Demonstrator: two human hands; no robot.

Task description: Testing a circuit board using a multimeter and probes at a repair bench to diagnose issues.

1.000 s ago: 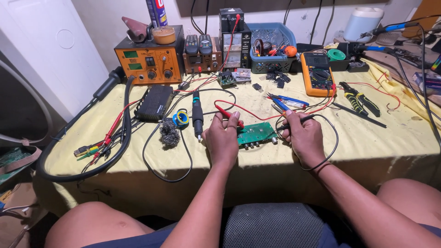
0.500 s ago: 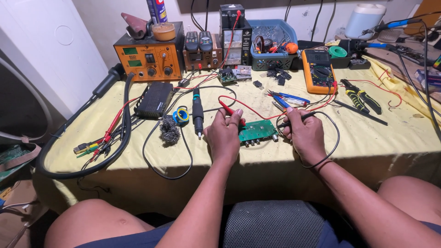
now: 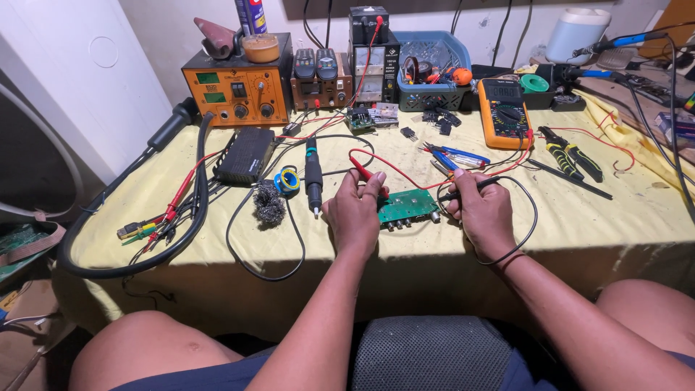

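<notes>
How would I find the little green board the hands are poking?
Start at the yellow-covered table and go to its front edge, between the left hand and right hand. There lies the green circuit board, the only flat green rectangle there, with small silver knobs along its near edge.

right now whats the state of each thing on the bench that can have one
left hand: holding the red probe, tip down on the board
right hand: holding the black probe, tip at the board
green circuit board: flat on the yellow cloth, between the hands
orange multimeter: lying face up, both leads plugged in
soldering iron: lying loose on the cloth
pliers: lying shut
</notes>
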